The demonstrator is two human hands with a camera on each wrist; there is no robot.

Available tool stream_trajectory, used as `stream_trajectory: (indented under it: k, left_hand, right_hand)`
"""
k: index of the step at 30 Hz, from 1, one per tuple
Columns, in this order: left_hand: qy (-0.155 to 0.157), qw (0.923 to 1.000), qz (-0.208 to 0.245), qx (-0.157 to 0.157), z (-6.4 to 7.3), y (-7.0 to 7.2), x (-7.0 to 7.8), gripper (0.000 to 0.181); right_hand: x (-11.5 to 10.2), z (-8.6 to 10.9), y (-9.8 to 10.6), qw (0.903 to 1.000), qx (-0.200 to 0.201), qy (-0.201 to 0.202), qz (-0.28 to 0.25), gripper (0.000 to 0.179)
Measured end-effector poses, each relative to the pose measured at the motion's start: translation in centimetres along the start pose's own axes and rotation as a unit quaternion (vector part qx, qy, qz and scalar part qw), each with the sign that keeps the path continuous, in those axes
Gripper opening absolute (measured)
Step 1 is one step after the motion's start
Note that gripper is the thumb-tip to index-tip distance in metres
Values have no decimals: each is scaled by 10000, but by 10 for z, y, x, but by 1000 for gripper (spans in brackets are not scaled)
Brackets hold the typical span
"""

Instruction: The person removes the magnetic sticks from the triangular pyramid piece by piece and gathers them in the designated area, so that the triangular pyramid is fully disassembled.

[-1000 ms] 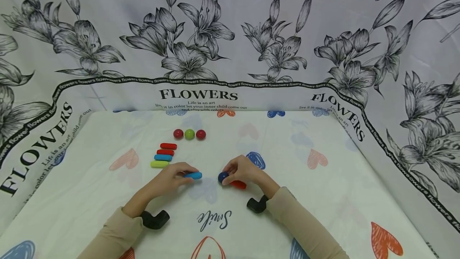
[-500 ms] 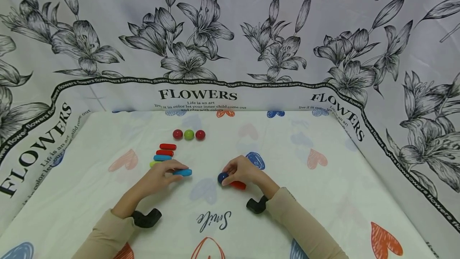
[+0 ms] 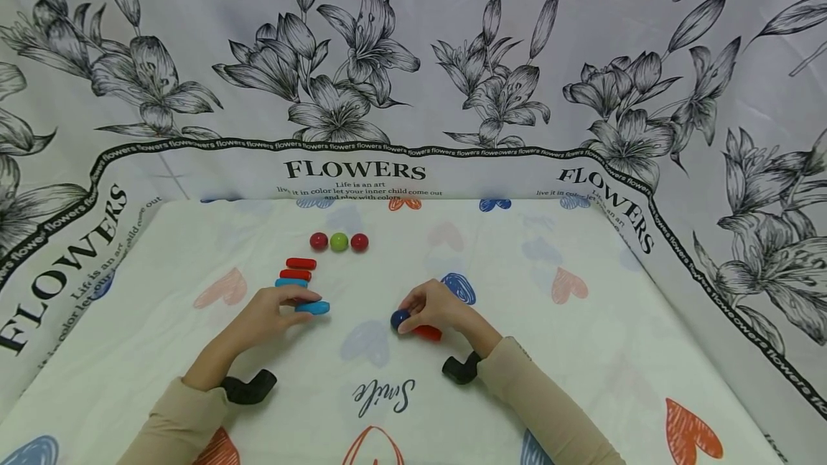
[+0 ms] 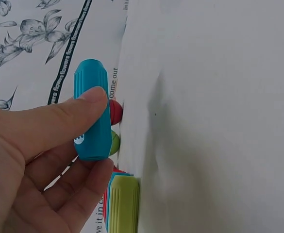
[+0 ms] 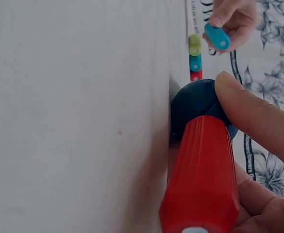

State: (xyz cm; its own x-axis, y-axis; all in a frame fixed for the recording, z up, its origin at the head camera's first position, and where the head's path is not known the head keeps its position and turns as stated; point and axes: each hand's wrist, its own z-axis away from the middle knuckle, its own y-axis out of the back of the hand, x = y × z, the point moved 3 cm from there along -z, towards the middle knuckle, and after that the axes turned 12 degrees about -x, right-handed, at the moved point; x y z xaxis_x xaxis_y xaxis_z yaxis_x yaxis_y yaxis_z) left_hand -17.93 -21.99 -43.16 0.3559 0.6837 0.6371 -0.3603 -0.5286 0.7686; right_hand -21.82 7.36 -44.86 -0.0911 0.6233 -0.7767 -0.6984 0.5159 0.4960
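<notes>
My left hand [image 3: 265, 316] pinches a light blue ridged stick [image 3: 314, 308] between thumb and fingers, raised off the cloth in the left wrist view. Just beyond it lies a row of sticks: two red sticks [image 3: 301, 263], a blue stick [image 3: 293, 283] and a yellow-green stick [image 4: 124, 204], which the hand hides in the head view. My right hand [image 3: 438, 305] holds a dark blue ball [image 3: 400, 318] with the thumb on top. A red stick [image 5: 200, 179] touches that ball, end-on, and lies partly beneath the hand.
Behind the sticks, a red ball [image 3: 319, 241], a green ball [image 3: 339, 242] and another red ball [image 3: 359, 242] stand in a line. A white cloth [image 3: 504, 393] with printed hearts covers the table. A flower-printed curtain [image 3: 426, 92] closes off the back and sides.
My left hand has moved left and slightly away from me with the light blue stick, now covering the yellow-green stick in the head view. The right hand stays in place.
</notes>
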Motion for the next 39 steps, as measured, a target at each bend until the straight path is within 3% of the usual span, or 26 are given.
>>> stream_trajectory:
  k: [5,11,29,39]
  left_hand:
    - [248,9997,12,51,3,3,-6,27]
    - [305,9994,-102,151,6,8,-12,25]
    - [6,9977,-432,524,15,18,-23,23]
    - [398,9966,-495,518,17,19,-27,23]
  right_hand:
    - [0,0,0,10000,5,-31,10,31]
    - [0,1,0,10000,-1,1,26,31]
    - [1,1,0,10000,7,5,-35,31]
    - [1,0,0,10000,5,19,-78,31]
